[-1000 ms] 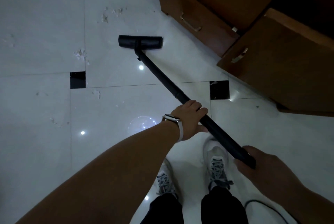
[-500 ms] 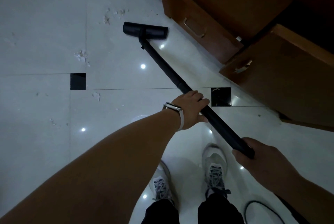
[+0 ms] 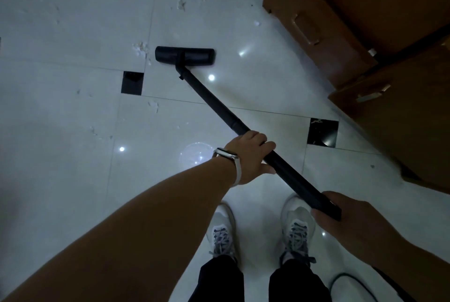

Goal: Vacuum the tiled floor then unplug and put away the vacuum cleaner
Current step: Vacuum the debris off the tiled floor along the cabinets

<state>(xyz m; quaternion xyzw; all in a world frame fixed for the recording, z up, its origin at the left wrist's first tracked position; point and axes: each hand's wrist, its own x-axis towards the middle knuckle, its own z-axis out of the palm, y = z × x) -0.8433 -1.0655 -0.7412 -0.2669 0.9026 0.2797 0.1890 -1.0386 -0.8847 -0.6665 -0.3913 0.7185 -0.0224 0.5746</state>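
The left hand [image 3: 248, 155] curls around the middle of the black vacuum wand [image 3: 211, 99]; the right hand [image 3: 353, 223] grips its upper end. The floor head [image 3: 185, 56] rests flat on the tiled floor [image 3: 73, 33], just beside white scraps [image 3: 140, 47].

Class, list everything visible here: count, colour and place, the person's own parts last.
floor head: one, black, upper middle.
wand: one, black, slanting from floor head to both hands.
scraps: several, whitish, left of and beyond floor head.
tiled floor: pale, glossy, two black insets.
drawers: several, brown, upper right.
cable: one, dark, bottom right.
shoes: two, white-grey, bottom middle.
watch: one, pale strap, left wrist.
left hand: one, grips wand midway.
right hand: one, grips wand's near end.
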